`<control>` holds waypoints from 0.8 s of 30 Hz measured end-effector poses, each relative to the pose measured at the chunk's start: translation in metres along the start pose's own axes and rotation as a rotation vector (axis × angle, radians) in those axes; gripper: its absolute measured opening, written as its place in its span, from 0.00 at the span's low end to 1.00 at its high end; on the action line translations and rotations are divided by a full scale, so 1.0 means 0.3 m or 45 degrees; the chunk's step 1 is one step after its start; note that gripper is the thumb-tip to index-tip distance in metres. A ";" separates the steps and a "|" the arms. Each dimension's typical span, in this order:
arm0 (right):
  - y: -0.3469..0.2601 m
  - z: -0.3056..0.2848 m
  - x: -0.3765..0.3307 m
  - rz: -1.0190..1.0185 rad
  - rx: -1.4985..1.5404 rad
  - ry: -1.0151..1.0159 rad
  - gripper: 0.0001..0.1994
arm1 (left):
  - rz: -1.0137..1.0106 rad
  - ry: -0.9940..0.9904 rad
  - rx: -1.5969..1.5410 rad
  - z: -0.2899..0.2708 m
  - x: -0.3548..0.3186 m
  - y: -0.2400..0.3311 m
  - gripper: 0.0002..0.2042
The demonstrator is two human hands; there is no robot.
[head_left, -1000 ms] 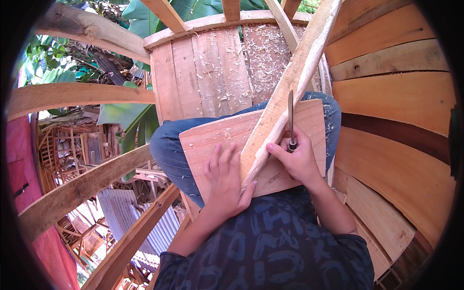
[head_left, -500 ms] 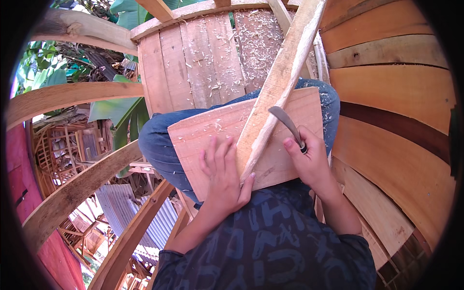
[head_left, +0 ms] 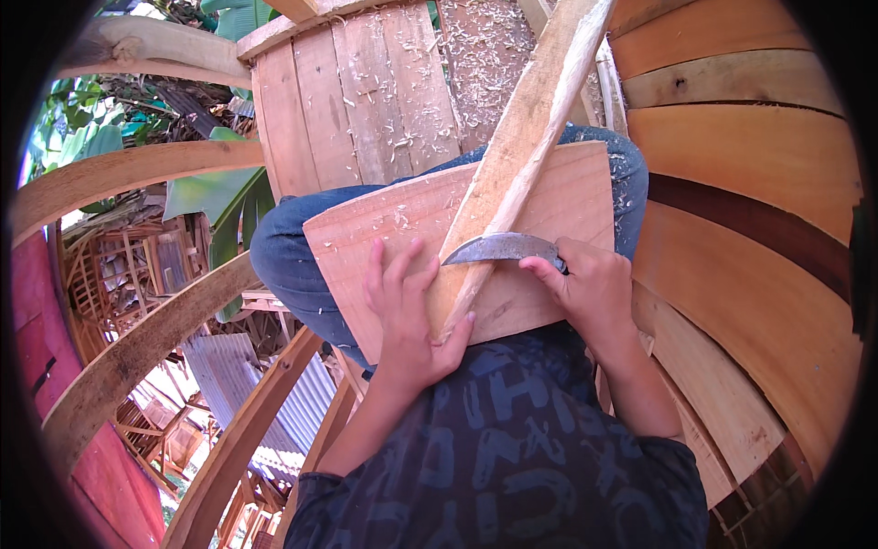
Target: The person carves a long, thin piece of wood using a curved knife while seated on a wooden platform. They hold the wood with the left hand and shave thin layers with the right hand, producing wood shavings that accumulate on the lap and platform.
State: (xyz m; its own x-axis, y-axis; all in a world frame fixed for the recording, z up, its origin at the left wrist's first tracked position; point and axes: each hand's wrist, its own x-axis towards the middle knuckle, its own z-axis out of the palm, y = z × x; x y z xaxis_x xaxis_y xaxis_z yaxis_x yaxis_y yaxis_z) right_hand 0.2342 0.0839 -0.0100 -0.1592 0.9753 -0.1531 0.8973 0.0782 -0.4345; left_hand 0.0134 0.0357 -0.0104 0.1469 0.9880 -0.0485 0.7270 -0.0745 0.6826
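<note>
A long wooden strip point(head_left: 520, 137) slants from my lap toward the far right, its right edge pale and rough as if shaved. Its near end rests on a flat wooden board point(head_left: 569, 199) laid across my thighs. My left hand point(head_left: 408, 316) steadies that end, thumb on the right side and fingers against the left side and the board. In my right hand point(head_left: 594, 285) is a curved knife point(head_left: 512, 246), its handle mostly hidden by the closed fingers. The blade lies across the strip just ahead of my left hand, tip pointing left.
Wood shavings point(head_left: 485, 69) litter the plank floor point(head_left: 366, 101) beyond my knees. A plank wall point(head_left: 750, 156) rises close on the right. At left, wooden rails point(head_left: 146, 174) border an open drop, with corrugated metal sheets point(head_left: 229, 375) below and banana leaves point(head_left: 215, 192) outside.
The knife has come nearer me and turned, from raised beside the strip's right edge to lying across it. My left hand keeps its hold; the whole view has shifted slightly.
</note>
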 end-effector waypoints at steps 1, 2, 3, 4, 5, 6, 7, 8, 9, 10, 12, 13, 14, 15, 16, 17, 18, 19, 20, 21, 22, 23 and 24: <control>0.012 -0.002 0.009 -0.001 -0.021 0.024 0.29 | -0.002 0.002 0.000 0.001 0.001 -0.001 0.32; 0.024 -0.006 0.019 -0.002 -0.041 0.049 0.29 | -0.004 0.004 -0.002 0.002 0.000 -0.001 0.32; 0.031 -0.008 0.026 -0.003 -0.060 0.072 0.29 | -0.008 0.005 -0.003 0.000 0.001 0.000 0.32; 0.034 -0.006 0.027 -0.008 -0.054 0.081 0.29 | -0.011 0.007 -0.003 -0.001 0.001 0.001 0.32; 0.036 -0.003 0.027 -0.013 -0.048 0.090 0.29 | -0.009 0.009 -0.005 0.000 0.001 0.000 0.32; 0.038 -0.002 0.026 -0.017 -0.045 0.099 0.29 | -0.006 0.010 -0.010 0.002 0.002 0.000 0.32; 0.039 -0.001 0.024 -0.016 -0.044 0.107 0.28 | -0.003 0.011 -0.015 0.005 0.003 0.000 0.32; 0.037 0.000 0.024 -0.015 -0.043 0.114 0.28 | 0.001 0.007 -0.008 0.005 0.006 0.001 0.32; 0.036 0.001 0.025 -0.019 -0.041 0.118 0.28 | 0.000 0.004 0.000 0.001 0.007 0.003 0.33; 0.055 -0.002 0.036 0.105 -0.006 0.174 0.28 | 0.000 0.002 0.007 -0.001 0.007 0.004 0.33; 0.142 -0.020 0.071 0.355 0.061 0.285 0.27 | -0.003 0.009 -0.006 0.003 -0.003 -0.002 0.33; 0.191 -0.056 0.087 0.444 0.107 0.308 0.26 | -0.003 0.017 -0.012 0.005 -0.008 -0.008 0.33; 0.217 -0.096 0.101 0.534 0.153 0.330 0.26 | -0.007 0.018 -0.005 0.005 -0.011 -0.011 0.33; 0.208 -0.115 0.102 0.493 0.146 0.313 0.26 | -0.006 0.017 0.006 0.007 -0.010 -0.012 0.33; 0.193 -0.135 0.093 0.452 0.133 0.287 0.26 | -0.013 0.012 0.011 0.011 -0.013 -0.010 0.33; 0.179 -0.139 0.082 0.410 0.122 0.261 0.26 | -0.019 0.031 0.020 0.014 -0.010 -0.007 0.33; 0.155 -0.128 0.066 0.304 0.098 0.208 0.26 | -0.023 0.037 0.021 0.018 -0.004 0.001 0.33; 0.114 -0.104 0.047 0.203 0.076 0.147 0.26 | -0.032 0.036 0.020 0.025 -0.004 0.006 0.33; 0.076 -0.081 0.028 0.101 0.057 0.085 0.26 | -0.021 0.046 0.020 0.031 -0.002 0.014 0.32; 0.036 -0.055 0.012 0.037 0.061 0.029 0.26 | -0.015 0.061 0.031 0.031 0.001 0.018 0.32; -0.004 -0.023 -0.008 -0.023 0.068 -0.026 0.26 | -0.008 0.071 0.043 0.032 0.002 0.016 0.32; -0.021 -0.001 -0.025 -0.083 0.077 -0.081 0.26 | 0.005 0.078 0.067 0.036 0.003 0.015 0.30; -0.016 0.006 -0.022 -0.047 0.029 -0.047 0.26 | -0.004 0.080 0.072 0.033 0.002 0.012 0.30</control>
State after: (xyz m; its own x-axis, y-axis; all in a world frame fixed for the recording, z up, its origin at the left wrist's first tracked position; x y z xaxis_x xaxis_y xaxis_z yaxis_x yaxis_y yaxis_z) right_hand 0.2302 0.0766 -0.0086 -0.2071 0.9636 -0.1692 0.8810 0.1085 -0.4604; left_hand 0.0229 0.0348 -0.0151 0.1035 0.9946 -0.0034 0.7646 -0.0773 0.6399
